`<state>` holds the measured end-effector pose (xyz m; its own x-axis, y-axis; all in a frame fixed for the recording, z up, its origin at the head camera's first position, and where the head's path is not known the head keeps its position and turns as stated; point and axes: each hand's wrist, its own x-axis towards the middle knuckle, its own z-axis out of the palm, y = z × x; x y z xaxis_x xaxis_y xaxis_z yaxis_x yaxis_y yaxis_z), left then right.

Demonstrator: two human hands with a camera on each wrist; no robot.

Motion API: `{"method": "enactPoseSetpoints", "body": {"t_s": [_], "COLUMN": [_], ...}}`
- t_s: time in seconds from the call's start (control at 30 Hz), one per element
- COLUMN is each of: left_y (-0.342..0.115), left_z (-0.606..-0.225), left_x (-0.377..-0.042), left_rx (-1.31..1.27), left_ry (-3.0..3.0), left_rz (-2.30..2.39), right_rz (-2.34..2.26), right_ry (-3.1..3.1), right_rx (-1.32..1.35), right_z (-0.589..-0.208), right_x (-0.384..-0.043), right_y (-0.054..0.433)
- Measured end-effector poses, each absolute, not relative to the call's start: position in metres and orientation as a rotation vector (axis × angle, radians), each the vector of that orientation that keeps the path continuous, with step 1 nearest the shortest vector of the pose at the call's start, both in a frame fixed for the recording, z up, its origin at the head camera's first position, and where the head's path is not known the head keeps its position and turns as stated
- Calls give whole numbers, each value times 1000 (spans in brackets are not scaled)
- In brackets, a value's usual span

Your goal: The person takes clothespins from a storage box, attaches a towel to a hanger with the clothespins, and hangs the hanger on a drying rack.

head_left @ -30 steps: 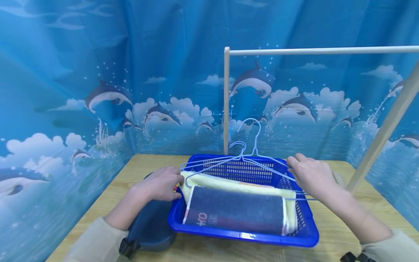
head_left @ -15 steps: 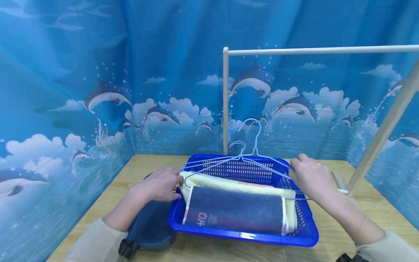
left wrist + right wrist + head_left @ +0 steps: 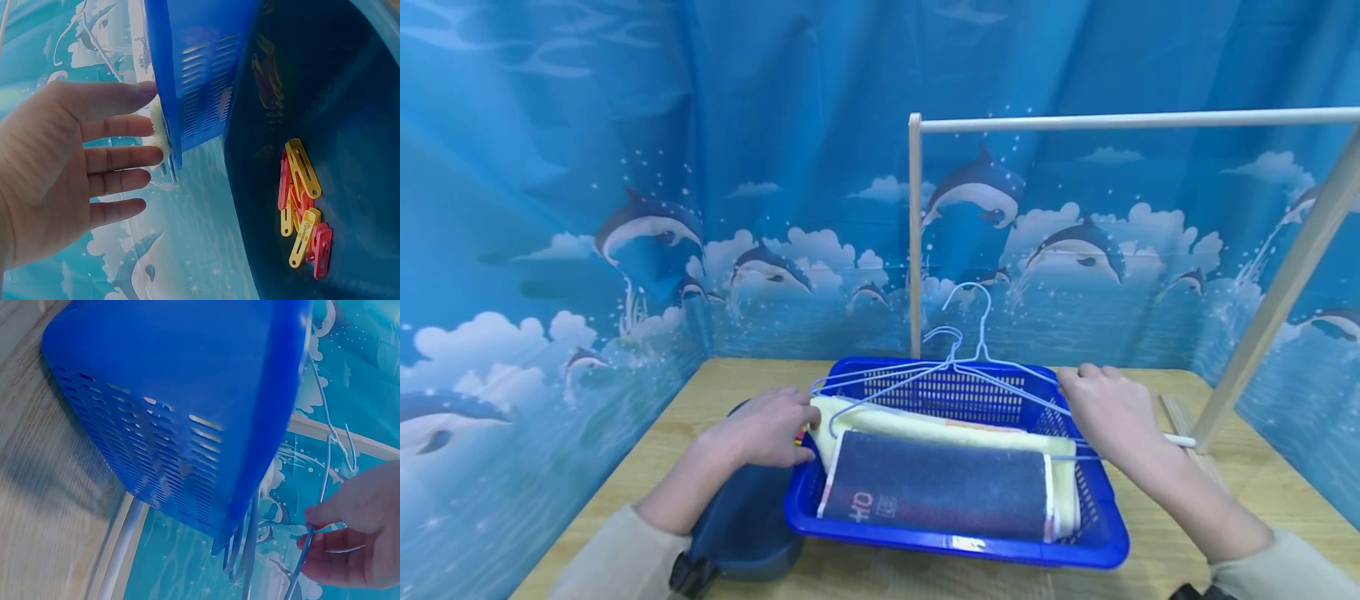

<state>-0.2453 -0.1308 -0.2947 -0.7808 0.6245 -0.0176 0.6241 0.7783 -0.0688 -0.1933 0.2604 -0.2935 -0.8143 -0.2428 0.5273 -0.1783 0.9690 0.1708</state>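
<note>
A blue plastic basket (image 3: 955, 546) holds a folded dark navy cloth (image 3: 940, 483) and, behind it, a pale yellow towel (image 3: 895, 419). Several light-blue wire hangers (image 3: 982, 350) lie across the basket, hooks up at the back. My left hand (image 3: 771, 429) is at the basket's left side, fingers straight, fingertips right at the towel's edge and the rim. On the other side my right hand (image 3: 1108, 412) pinches one hanger wire (image 3: 305, 550) between thumb and fingers, close to the basket's right rim.
A dark blue basin (image 3: 748, 533) with several red and yellow clothespins (image 3: 305, 175) sits left of the basket. A wooden rack with a white top bar (image 3: 1135, 121) stands behind and to the right. A dolphin-print curtain (image 3: 797, 167) surrounds the wooden table (image 3: 1157, 517).
My right hand and forearm have shifted slightly, uncovering the end of the rack's lower white bar. The tallest hanger hook has dipped a little. My left hand stays about where it was.
</note>
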Motion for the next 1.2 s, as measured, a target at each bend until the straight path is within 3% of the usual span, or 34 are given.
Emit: {"method": "enactPoseSetpoints", "body": {"t_s": [0.73, 1.2], "left_y": [-133, -133], "left_z": [-292, -293], "left_x": [-246, -246], "left_rx": [-1115, -1161], "left_ry": [-2878, -2850], "left_rz": [119, 114], "right_rz": [-193, -50], "right_ry": [-2550, -2224], "right_rx": [398, 478], "right_z": [-280, -268], "right_x": [-187, -181], "right_y": [266, 280]}}
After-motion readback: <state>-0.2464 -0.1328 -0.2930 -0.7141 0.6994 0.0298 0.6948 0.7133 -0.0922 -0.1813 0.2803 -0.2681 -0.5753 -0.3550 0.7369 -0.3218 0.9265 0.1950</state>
